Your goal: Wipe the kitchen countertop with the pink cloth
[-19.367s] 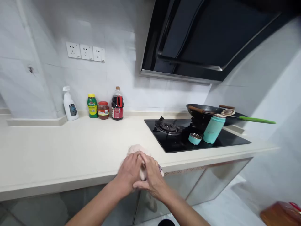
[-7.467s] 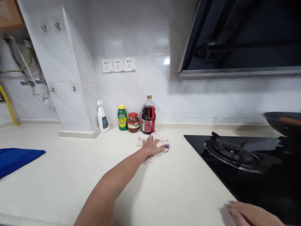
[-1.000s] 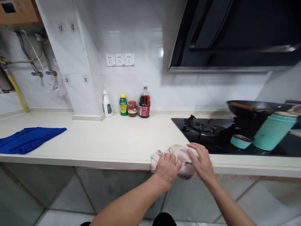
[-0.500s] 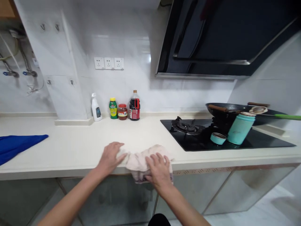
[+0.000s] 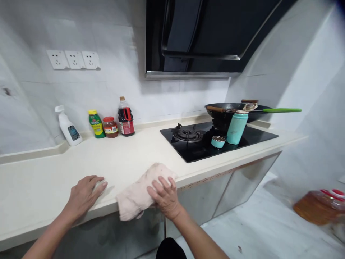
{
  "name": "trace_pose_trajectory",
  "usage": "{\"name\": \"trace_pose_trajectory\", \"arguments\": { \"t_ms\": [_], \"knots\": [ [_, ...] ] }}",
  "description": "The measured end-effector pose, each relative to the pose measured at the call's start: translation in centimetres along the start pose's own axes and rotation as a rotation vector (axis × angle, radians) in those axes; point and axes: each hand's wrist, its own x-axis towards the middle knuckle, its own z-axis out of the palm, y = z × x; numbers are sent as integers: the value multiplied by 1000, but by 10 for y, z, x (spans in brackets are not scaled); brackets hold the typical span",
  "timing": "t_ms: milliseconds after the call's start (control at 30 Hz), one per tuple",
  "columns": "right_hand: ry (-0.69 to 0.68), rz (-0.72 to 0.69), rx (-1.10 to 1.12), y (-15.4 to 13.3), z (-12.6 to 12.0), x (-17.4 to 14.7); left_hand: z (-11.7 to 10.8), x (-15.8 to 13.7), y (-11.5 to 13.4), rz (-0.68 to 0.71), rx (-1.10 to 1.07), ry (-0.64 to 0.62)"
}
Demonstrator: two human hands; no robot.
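since half a second ago the left hand (image 5: 84, 194) has let go of the cloth (image 5: 141, 192) and now lies flat on the pale countertop (image 5: 129, 158), just beside the rag but apart from it, fingers spread and holding nothing. the right hand (image 5: 165, 196) stays pressed on the cloth, fingers curled over its near end, at the front lip of the counter where part of the fabric hangs over the edge. judging by that, the two-handed gathering has given way to a one-handed wipe along the counter's front edge, with the free hand bracing.

the room reads from big to small: a dark range hood (image 5: 205, 36) fills the upper wall, white tiles run behind it, and the long counter stretches from the left corner to the black gas hob (image 5: 215, 138). a wok (image 5: 234, 109) sits on the far burner with a green-handled utensil (image 5: 281, 110) resting across it. a teal flask (image 5: 236, 127) stands on the hob glass, its lid (image 5: 218, 141) just beside it. against the wall stand a spray bottle (image 5: 67, 126), a green bottle (image 5: 96, 124), a red-lidded jar (image 5: 110, 127) and a dark sauce bottle (image 5: 125, 117). three wall sockets (image 5: 73, 59) sit above them. an oil jug (image 5: 319, 207) lies on the floor at right.
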Motion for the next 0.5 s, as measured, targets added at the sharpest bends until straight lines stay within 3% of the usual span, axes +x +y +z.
{"name": "trace_pose_trajectory", "arguments": {
  "t_ms": [167, 300, 400, 500],
  "knots": [
    [-117, 4, -68, 91, -39, -41, 4, 1, -3, 31, 2, 34],
    [-127, 78, -150, 147, -62, -68, 6, 3, -3, 19, 3, 44],
    [-119, 213, -212, 173, -77, -89, 4, 5, 0, -18, 12, 5],
    [-63, 415, -223, 179, -95, -110, 2, 6, 3, -35, 6, -24]
  ]
}}
